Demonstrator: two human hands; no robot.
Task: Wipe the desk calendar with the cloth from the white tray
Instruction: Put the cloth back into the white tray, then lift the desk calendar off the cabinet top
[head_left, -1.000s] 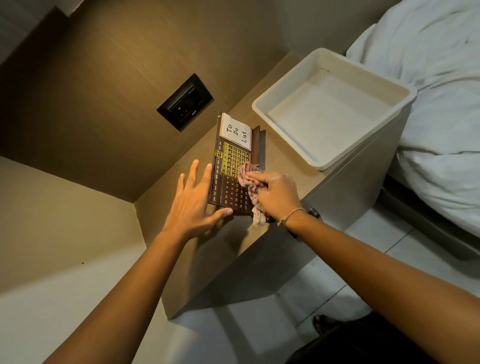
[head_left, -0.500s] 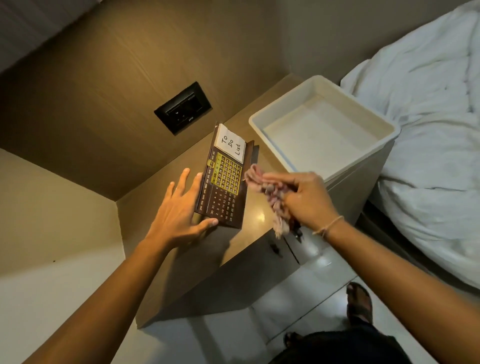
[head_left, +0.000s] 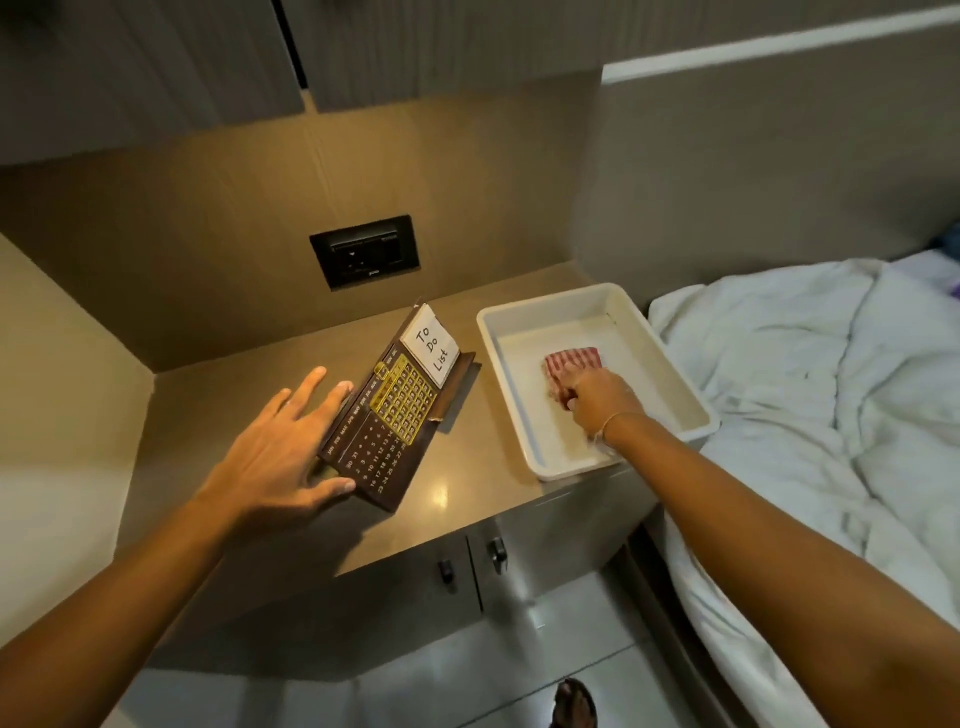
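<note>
1. The desk calendar (head_left: 397, 415) stands tilted on the table (head_left: 218, 410), between the left hand (head_left: 280, 452) and the white tray (head_left: 597, 374).
2. It is dark brown. A white note at its top reads "To Do List" in handwriting.
3. Below the note, a yellow grid of number tiles covers the upper part of the face; a column of month labels runs along the left edge, with "JAN", "FEB" and "MAR" legible near the bottom. Further date numbers are printed in pale figures on the lower brown part.
4. The left hand's grip is wide: fingers spread behind the calendar's left edge, thumb touching its lower corner.
5. The white tray sits on the table's right side, just beside the calendar and next to the bed (head_left: 810, 395) with its rumpled white sheets.
6. The cloth (head_left: 571, 364), striped red and white, lies inside the tray.
7. The right hand (head_left: 597, 400) rests on the cloth's near edge with fingers curled onto it; whether that grip actually pinches the fabric I cannot tell.
8. A black wall socket (head_left: 365, 251) is set in the panel behind the table; its small logo is too small to read.
</note>
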